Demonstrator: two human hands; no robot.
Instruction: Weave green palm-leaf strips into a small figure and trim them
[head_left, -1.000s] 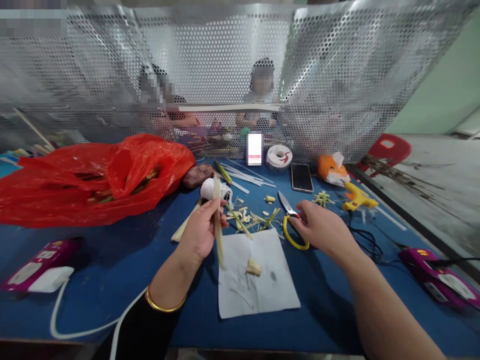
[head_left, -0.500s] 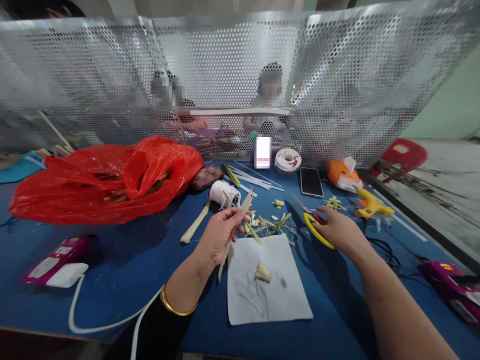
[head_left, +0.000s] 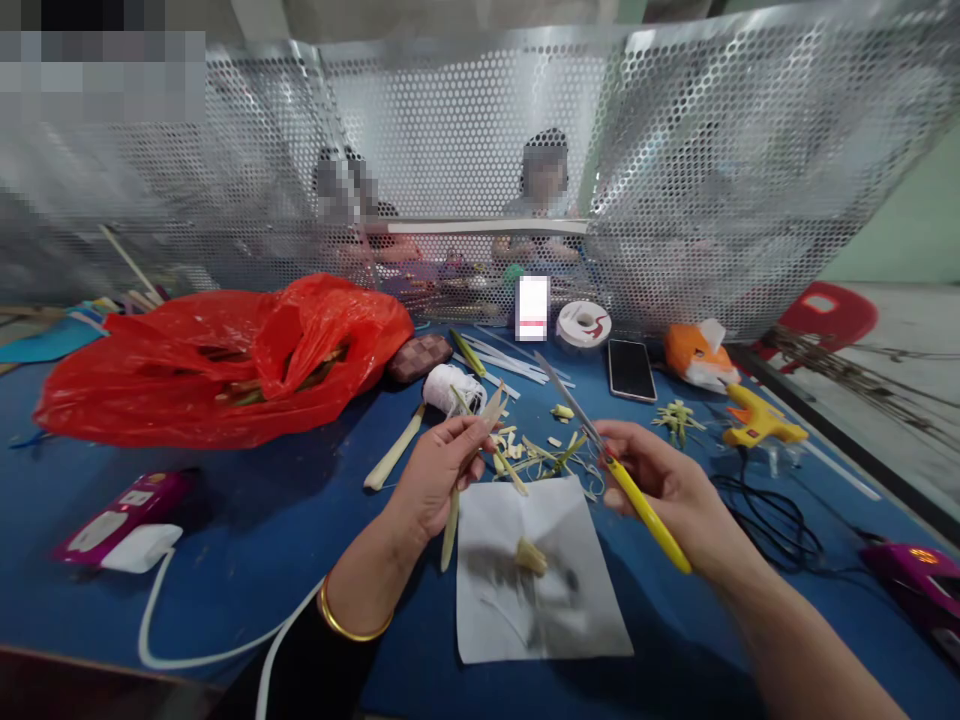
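Observation:
Between the thumb and fingers of my left hand (head_left: pixel 444 470) is a pale, flat plant strip (head_left: pixel 451 530), its pointed tip jutting up and its lower end hanging past the palm. My right hand (head_left: pixel 667 485) grips yellow-handled scissors (head_left: pixel 646 512), held above the table with the blades pointing up and left; they look closed. Below the hands lies a white paper sheet (head_left: pixel 510 630) with a small yellowish plant piece (head_left: pixel 531 557) on it. Plant scraps (head_left: pixel 536 455) are scattered just beyond the sheet, between the two hands.
A red plastic bag (head_left: pixel 187 370) bulges at the left. Behind the hands are a white string spool (head_left: pixel 450 388), a ribbon roll (head_left: pixel 583 324) and a phone (head_left: pixel 631 370). Rightward lie a yellow glue gun (head_left: pixel 761 420) and its black cord (head_left: pixel 772 525). A perforated screen (head_left: pixel 457 130) stands behind.
My right hand has picked the scissors up off the table and brought them left, closer to my left hand. My left hand still holds the strip in nearly the same place.

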